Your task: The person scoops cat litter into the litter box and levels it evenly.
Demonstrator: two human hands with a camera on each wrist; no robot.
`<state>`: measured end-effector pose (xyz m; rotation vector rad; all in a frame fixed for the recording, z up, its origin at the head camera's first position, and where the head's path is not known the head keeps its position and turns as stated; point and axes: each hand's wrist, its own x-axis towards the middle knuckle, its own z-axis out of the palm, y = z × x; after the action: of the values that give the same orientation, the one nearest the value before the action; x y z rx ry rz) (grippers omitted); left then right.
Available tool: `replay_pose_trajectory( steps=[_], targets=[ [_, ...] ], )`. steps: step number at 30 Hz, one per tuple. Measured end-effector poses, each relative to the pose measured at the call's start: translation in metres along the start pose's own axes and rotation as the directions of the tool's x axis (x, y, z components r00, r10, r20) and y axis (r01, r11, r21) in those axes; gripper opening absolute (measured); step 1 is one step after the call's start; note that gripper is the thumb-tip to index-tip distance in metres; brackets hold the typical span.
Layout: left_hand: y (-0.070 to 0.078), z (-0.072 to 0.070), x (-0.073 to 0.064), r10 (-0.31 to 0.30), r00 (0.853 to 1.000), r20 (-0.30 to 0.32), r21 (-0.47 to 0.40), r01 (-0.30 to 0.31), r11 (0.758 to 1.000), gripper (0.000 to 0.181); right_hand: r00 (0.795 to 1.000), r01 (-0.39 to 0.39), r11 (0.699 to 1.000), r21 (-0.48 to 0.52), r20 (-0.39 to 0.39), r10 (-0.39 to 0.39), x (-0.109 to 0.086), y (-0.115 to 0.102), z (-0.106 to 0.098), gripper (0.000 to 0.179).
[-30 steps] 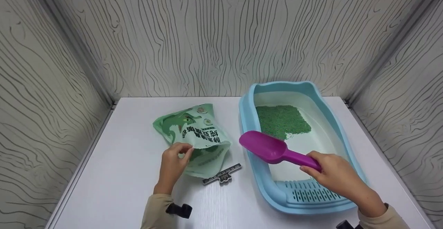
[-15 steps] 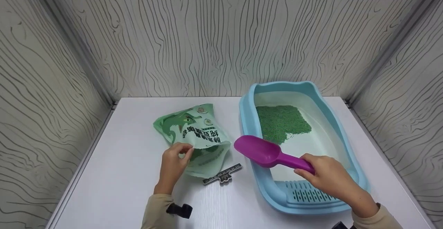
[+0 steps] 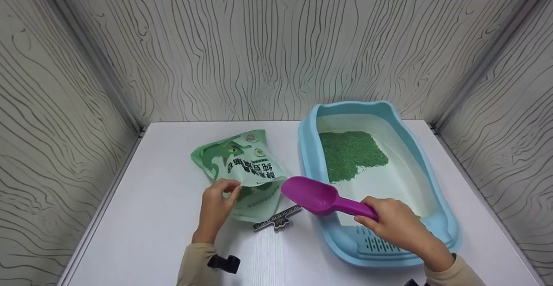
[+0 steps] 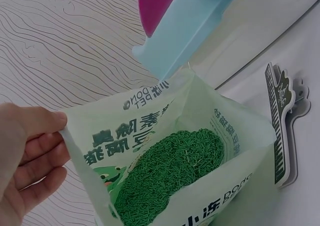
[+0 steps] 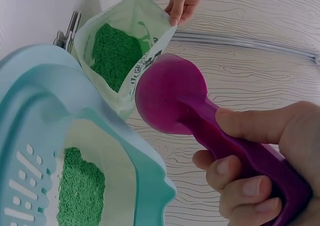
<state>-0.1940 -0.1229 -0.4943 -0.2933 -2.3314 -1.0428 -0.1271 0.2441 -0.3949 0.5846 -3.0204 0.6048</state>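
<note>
My left hand (image 3: 219, 204) pinches the mouth edge of a light green cat litter bag (image 3: 250, 160), holding it apart. Inside the bag, green litter pellets (image 4: 172, 171) show in the left wrist view. My right hand (image 3: 395, 221) grips the handle of a purple scoop (image 3: 313, 194), which carries no pellets that I can see in the head view. The scoop's tip is close to the bag's opening, and its body hangs over the left rim of a blue litter box (image 3: 315, 156). Green pellets (image 3: 352, 152) cover the far left part of the box floor.
A dark bag clip (image 3: 278, 219) with ruler-like markings lies on the white table (image 3: 155, 217), just in front of the bag. Wood-patterned panels (image 3: 276, 48) close off the back and both sides.
My right hand has moved left and slightly nearer to me, carrying the scoop from over the box to beside the bag's mouth. The left hand and bag have stayed put.
</note>
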Motion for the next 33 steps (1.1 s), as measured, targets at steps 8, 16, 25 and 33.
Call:
replay_pose_trajectory(
  steps=[8, 16, 25, 33],
  targets=[
    [-0.004, 0.002, -0.001, 0.022, 1.0, 0.003, 0.015, -0.022, 1.0, 0.005, 1.0, 0.001, 1.0, 0.019, 0.029, -0.002, 0.005, -0.003, 0.009, 0.019],
    [-0.004, 0.002, 0.0, 0.026, 1.0, -0.003, 0.0, -0.026, 1.0, 0.005, 0.999, -0.004, 0.999, 0.053, 0.046, 0.002, 0.01, -0.009, 0.017, 0.022],
    [-0.005, 0.003, -0.001, 0.059, 0.998, -0.029, -0.01, -0.059, 0.998, 0.006, 0.997, 0.01, 0.985, 0.172, 0.08, -0.024, 0.02, -0.015, 0.035, 0.021],
    [-0.007, 0.002, 0.0, 0.084, 0.996, -0.035, -0.016, -0.084, 0.996, 0.006, 0.998, 0.036, 0.983, 0.178, 0.034, -0.043, 0.029, -0.023, 0.046, 0.014]
  ],
)
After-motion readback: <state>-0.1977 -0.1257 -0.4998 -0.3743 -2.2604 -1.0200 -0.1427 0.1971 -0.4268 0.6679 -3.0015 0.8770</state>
